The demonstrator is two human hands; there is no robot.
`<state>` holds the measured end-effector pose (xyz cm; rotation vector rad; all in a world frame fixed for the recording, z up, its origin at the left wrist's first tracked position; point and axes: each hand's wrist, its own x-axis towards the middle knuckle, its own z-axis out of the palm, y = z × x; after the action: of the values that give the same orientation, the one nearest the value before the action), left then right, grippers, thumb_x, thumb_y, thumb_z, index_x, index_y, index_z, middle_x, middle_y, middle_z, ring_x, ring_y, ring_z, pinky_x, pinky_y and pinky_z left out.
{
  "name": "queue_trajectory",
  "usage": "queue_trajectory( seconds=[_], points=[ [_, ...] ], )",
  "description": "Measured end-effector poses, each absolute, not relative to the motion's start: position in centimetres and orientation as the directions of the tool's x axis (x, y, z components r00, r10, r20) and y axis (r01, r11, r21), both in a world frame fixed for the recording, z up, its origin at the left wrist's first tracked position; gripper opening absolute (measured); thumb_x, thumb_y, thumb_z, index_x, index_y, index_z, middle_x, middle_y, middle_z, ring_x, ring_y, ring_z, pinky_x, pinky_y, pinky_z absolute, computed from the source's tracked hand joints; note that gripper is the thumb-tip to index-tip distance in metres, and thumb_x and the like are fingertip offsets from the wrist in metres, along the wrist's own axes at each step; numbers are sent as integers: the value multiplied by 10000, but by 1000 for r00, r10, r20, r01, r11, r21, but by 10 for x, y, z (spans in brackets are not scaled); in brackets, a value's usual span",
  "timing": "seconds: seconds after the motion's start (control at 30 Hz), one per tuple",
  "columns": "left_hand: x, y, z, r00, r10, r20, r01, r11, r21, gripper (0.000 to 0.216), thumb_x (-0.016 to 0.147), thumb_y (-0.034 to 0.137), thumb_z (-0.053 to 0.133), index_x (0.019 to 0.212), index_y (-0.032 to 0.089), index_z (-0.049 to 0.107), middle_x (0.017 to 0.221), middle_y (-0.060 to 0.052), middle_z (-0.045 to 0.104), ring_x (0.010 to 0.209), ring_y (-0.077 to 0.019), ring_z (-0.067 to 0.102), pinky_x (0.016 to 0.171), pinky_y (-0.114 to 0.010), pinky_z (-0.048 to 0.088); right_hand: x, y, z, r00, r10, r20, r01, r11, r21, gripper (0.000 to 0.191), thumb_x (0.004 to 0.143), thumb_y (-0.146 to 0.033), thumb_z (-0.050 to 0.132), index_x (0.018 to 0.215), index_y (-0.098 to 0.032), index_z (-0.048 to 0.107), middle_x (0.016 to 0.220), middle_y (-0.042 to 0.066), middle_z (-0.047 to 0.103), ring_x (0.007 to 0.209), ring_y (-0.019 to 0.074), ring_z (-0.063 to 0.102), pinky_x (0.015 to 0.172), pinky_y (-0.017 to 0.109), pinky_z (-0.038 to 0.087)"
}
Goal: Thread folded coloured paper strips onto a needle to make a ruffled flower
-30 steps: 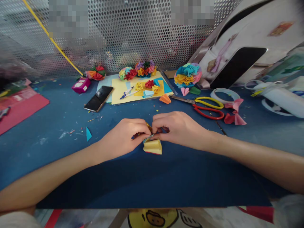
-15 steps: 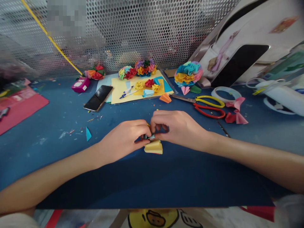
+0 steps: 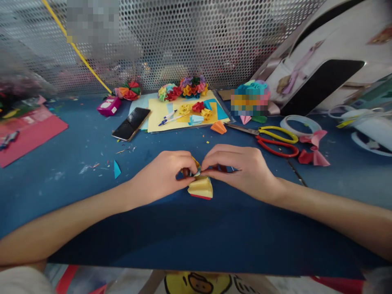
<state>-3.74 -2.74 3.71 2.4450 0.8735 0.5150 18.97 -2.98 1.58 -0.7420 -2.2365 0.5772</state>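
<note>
My left hand (image 3: 162, 173) and my right hand (image 3: 237, 171) meet at the middle of the blue mat, with their fingertips pinching a small folded multicoloured paper piece (image 3: 196, 167). Most of that piece is hidden by my fingers. Just below it, a yellow folded paper bundle with a red edge (image 3: 200, 188) rests on the mat, touching or joined to the pinched part. I cannot tell which.
A blue mat (image 3: 92, 212) covers the table, with scraps on it. Beyond my hands lie a phone (image 3: 131, 123), a yellow card sheet (image 3: 159, 116) with paper flowers, yellow-handled scissors (image 3: 277, 134), red-handled scissors (image 3: 277, 148), a tape roll (image 3: 298, 124) and a pink paper bow (image 3: 314, 150).
My fingers have shifted slightly on the small paper piece, and my right hand sits a little lower against it. The whole view has drifted slightly as my head moved.
</note>
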Motion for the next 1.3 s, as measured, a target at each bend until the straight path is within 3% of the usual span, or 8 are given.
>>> queue_trajectory(
  seconds=[0.23,0.73,0.93,1.07,1.3],
  points=[
    [-38,-27,36,716,669,201,477,-678,560,117,825,29,728,827,142,696,854,0,716,682,-81,647,649,-163,483,190,-29,12,-620,576,532,322,806,-496,104,982,-182,622,935,-213,709,934,47,725,857,149,687,772,251,534],
    [-38,-29,37,737,640,218,483,-725,492,95,872,55,705,848,146,700,865,-1,713,751,-106,671,694,-185,472,189,-27,11,-655,542,526,414,840,-351,120,1015,-205,563,950,-192,663,935,48,701,823,150,673,702,234,491],
    [-38,-29,37,743,632,219,479,-731,486,99,892,61,676,850,148,700,865,-10,710,756,-110,666,694,-191,471,188,-29,10,-642,593,486,420,802,-424,20,983,-198,617,973,-186,629,954,42,683,770,138,631,643,228,451],
    [-38,-29,39,717,676,172,484,-660,574,120,855,38,702,849,155,678,847,7,711,722,-92,656,666,-174,473,189,-28,8,-637,626,450,419,771,-480,62,961,-154,629,909,-185,620,874,15,655,702,118,580,621,223,415],
    [-38,-28,45,579,815,6,467,-337,817,215,810,81,708,975,192,625,834,27,722,719,-104,675,635,-183,520,189,-25,7,-619,662,423,413,732,-541,80,921,-122,666,893,-185,626,870,2,664,686,106,571,620,216,403]
  ],
)
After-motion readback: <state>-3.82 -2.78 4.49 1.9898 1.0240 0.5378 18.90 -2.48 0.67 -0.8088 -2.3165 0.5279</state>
